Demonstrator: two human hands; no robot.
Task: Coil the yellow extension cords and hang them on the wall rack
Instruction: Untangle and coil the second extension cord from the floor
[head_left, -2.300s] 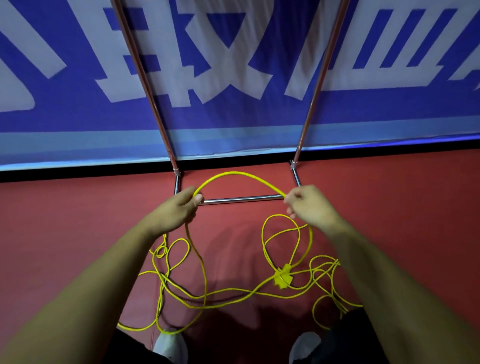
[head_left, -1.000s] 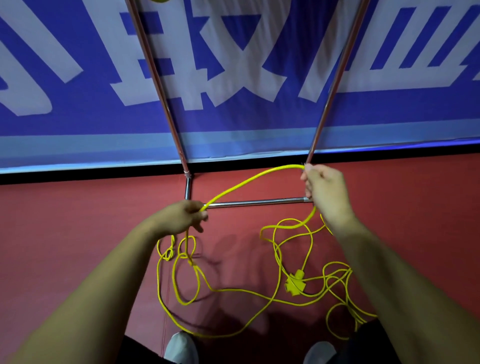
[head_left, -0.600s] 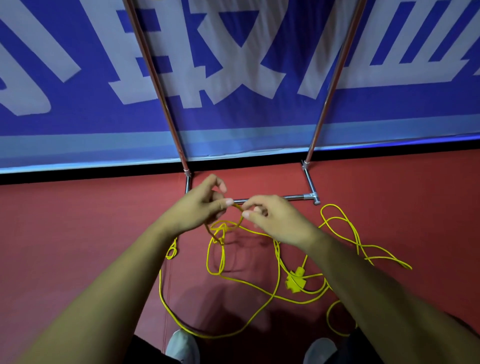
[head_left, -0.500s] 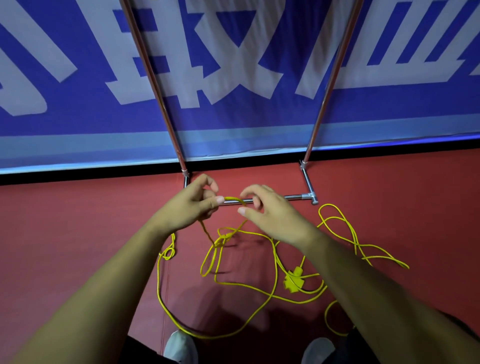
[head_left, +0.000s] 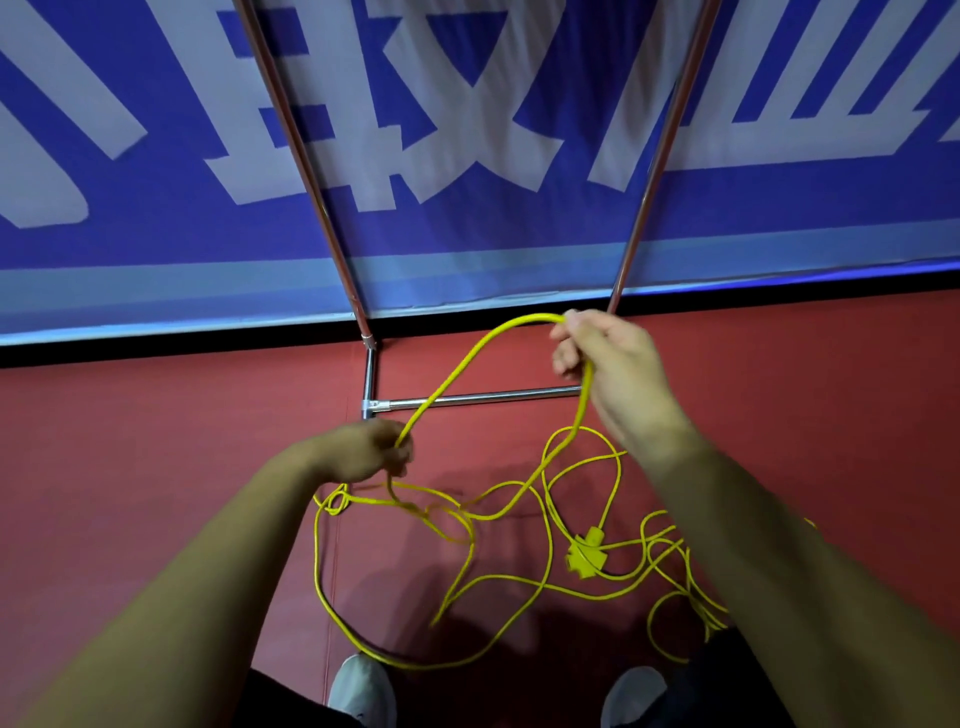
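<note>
- The task looked barely begun: only 1 arc of the yellow extension cord (head_left: 467, 358) was lifted, strung between the 2 hands, and no finished coil showed
- Most of the cord lay in loose, crossing loops on the red floor (head_left: 156, 493), between the base bar of the rack (head_left: 483, 399) and the person's shoes (head_left: 358, 686)
- Its flat, cross-shaped socket block (head_left: 584, 553) lay in the tangle toward the floor's right side
- The left hand (head_left: 363, 452) was curled tightly around the cord, low and just in front of that base bar
- The right hand (head_left: 618, 374) pinched the arc's top, raised near the floor's far edge, the cord dropping past its palm
- No cord hung on the visible part of the rack; gathering, coiling and hanging all seemed left to do
- The cord looked thin, round, smooth and limp; the rack was shiny metal tube; the floor was matte; the blue banner (head_left: 467, 156) behind bore large white characters
</note>
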